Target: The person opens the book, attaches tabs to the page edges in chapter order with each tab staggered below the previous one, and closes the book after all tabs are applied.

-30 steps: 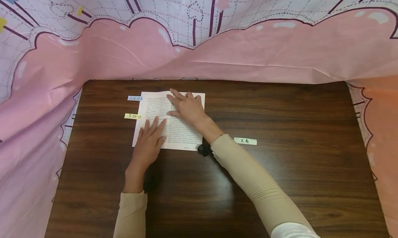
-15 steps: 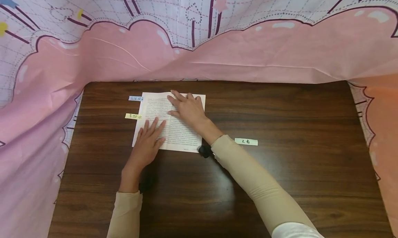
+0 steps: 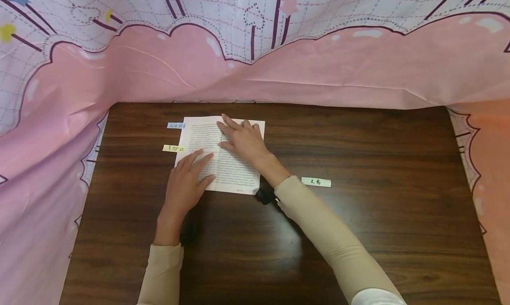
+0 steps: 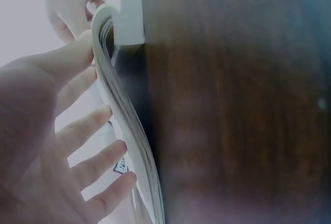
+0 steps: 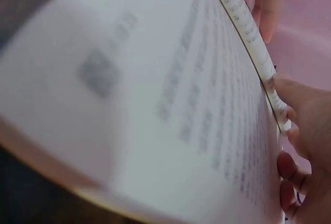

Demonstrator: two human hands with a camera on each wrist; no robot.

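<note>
An open book [image 3: 239, 172] with printed pages lies on the dark wooden table [image 3: 378, 234]. My left hand [image 3: 185, 185] rests on its left page, thumb and fingers spread toward the middle fold. In the left wrist view, the fingertips [image 4: 118, 149] touch the page above the book's curved lower edge. My right hand [image 3: 245, 141] lies over the upper part of the right page, its fingertips by the fold. In the right wrist view, the page [image 5: 145, 79] bows up close to the camera, with the right fingers [image 5: 292, 169] touching its far part.
A blue paper strip [image 3: 175, 125] and a yellow strip [image 3: 173, 148] with handwriting stick out at the book's left edge. A pale green strip [image 3: 316, 182] lies on the table to the right. Pink patterned cloth [image 3: 279, 83] borders the table's back and sides.
The left hand's fingers have drawn closer together and bent a little on the left page. The right hand and the book stay in nearly the same place.
</note>
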